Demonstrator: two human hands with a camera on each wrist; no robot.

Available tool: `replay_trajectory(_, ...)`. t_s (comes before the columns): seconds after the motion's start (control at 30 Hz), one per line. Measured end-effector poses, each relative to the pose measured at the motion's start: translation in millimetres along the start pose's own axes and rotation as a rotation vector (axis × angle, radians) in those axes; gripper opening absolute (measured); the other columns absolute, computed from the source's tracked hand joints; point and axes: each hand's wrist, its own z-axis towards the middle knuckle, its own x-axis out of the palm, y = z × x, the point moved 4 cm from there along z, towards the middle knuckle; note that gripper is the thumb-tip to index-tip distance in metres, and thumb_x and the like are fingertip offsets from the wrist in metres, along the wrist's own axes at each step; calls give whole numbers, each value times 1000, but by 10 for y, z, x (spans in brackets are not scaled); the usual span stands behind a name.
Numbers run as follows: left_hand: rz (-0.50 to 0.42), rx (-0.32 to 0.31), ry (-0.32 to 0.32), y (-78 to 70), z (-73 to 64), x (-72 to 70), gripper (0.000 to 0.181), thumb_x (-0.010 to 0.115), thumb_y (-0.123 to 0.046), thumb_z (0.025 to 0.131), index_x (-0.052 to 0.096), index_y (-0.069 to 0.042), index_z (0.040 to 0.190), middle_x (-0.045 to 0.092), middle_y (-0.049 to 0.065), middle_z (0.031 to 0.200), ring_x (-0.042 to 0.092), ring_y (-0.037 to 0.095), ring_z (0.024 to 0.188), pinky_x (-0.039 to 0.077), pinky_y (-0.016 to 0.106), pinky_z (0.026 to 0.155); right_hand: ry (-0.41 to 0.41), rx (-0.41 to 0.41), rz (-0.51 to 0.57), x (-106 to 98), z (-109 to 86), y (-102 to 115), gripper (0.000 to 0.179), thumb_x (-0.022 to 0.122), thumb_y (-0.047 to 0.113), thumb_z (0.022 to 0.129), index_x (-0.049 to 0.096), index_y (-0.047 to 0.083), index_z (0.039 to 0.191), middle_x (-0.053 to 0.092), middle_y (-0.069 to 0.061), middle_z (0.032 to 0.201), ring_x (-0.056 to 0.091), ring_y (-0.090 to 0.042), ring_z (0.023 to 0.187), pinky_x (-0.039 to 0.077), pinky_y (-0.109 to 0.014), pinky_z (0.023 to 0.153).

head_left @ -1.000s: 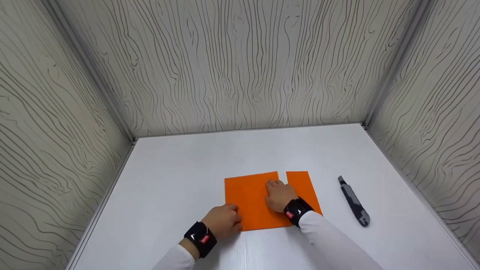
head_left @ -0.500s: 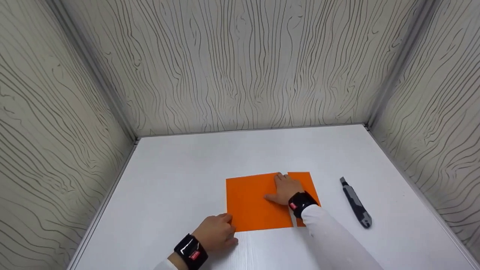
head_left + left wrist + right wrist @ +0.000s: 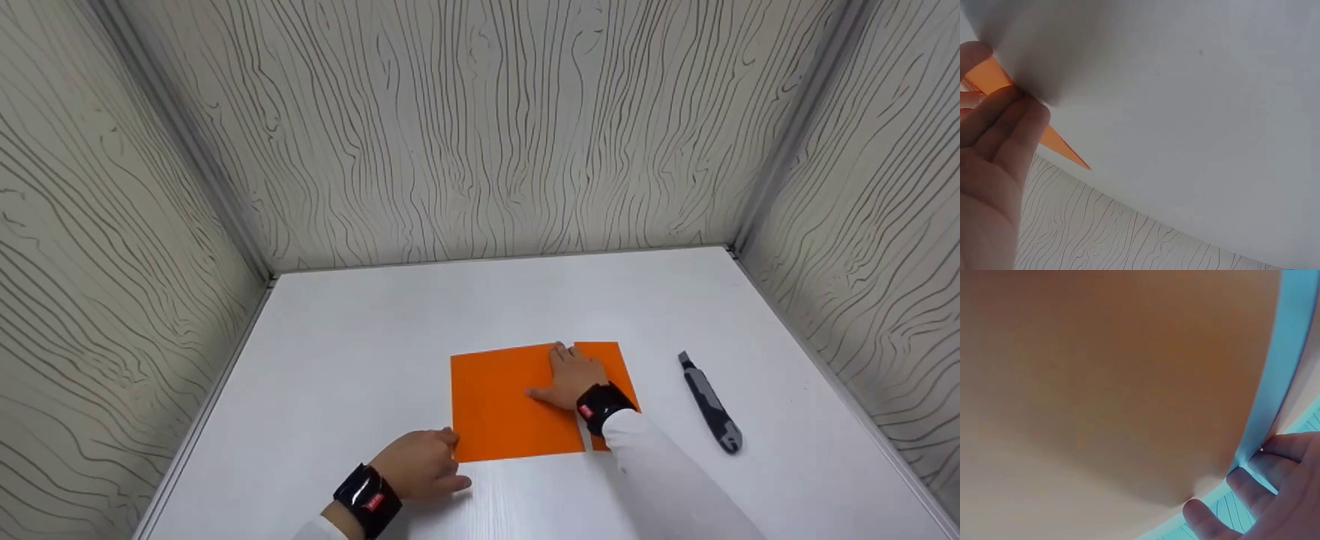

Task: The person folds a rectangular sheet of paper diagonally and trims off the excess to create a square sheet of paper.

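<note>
In the head view, a large orange sheet (image 3: 499,420) lies flat on the white table. A narrower orange strip (image 3: 616,367) lies along its right side, with a thin white gap between the two. My right hand (image 3: 574,379) rests spread on the large sheet's right part, its thumb pointing left; the hand and wrist cover much of the gap. At the sheet's near left corner, my left hand (image 3: 418,465) touches the edge with its fingers, thumb stretched out over the table. The left wrist view shows these fingers (image 3: 1033,115) fairly straight against the orange edge.
A grey and black utility knife (image 3: 710,405), its blade end pointing away, lies on the table right of the strip. Wood-grain patterned walls (image 3: 480,135) enclose the white table (image 3: 360,322) at the back and both sides.
My right hand has slid slightly right and flattened, thumb now spread. My left hand has drawn back to the lower left, its fingers straightening and uncovering the sheet's corner.
</note>
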Motion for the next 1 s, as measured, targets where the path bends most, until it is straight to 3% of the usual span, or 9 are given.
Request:
replay_trajectory(0.1, -10, -3, -41, 28, -4, 18, 53, 71, -55, 102, 74, -17, 65, 60, -7, 90, 45, 4, 70, 42, 18, 69, -21, 4, 7, 20, 8, -16, 103, 68, 71, 96, 46, -6, 160, 47, -25, 167, 47, -44, 154, 42, -67, 121)
replay_trajectory(0.23, 21, 10, -88, 48, -10, 38, 50, 71, -55, 102, 75, -17, 69, 58, -8, 87, 48, 5, 73, 43, 18, 67, -30, -7, 35, 50, 24, -61, 101, 69, 69, 96, 47, -7, 159, 47, -26, 166, 47, -45, 153, 42, -67, 121)
replay_trajectory(0.47, 48, 17, -121, 35, -14, -7, 49, 73, -54, 100, 78, -15, 71, 56, -8, 82, 46, 4, 71, 40, 17, 64, 42, -12, 235, -84, 11, -216, 89, 69, 56, 103, 43, -7, 161, 38, -31, 170, 37, -48, 159, 31, -61, 130)
replay_trajectory(0.57, 43, 6, -118, 27, -8, -13, 49, 74, -54, 99, 78, -14, 72, 59, -8, 84, 47, 4, 71, 44, 17, 66, 35, -2, 231, -195, -61, -319, 85, 69, 51, 104, 45, -8, 160, 39, -32, 169, 39, -49, 158, 32, -60, 130)
replay_trajectory(0.73, 14, -14, -97, 62, 10, -25, 48, 74, -52, 100, 79, -13, 74, 64, -6, 88, 50, 6, 74, 51, 20, 72, -13, 42, 162, -303, -233, -530, 72, 76, 42, 99, 58, -8, 148, 50, -34, 159, 51, -53, 142, 47, -67, 116)
replay_trajectory(0.87, 16, -20, -111, 110, 4, -34, 44, 74, -51, 100, 79, -14, 76, 69, -5, 92, 58, 8, 79, 57, 24, 78, -19, 81, 129, -282, -347, -653, 69, 81, 39, 95, 63, -8, 142, 55, -33, 151, 55, -51, 124, 51, -68, 106)
replay_trajectory(1.0, 30, 1, -122, 116, -6, -11, 43, 73, -50, 101, 80, -15, 78, 74, -3, 99, 67, 10, 89, 62, 27, 86, 4, 99, 147, -222, -414, -710, 70, 80, 39, 96, 61, -7, 145, 56, -33, 152, 56, -49, 123, 51, -65, 108)
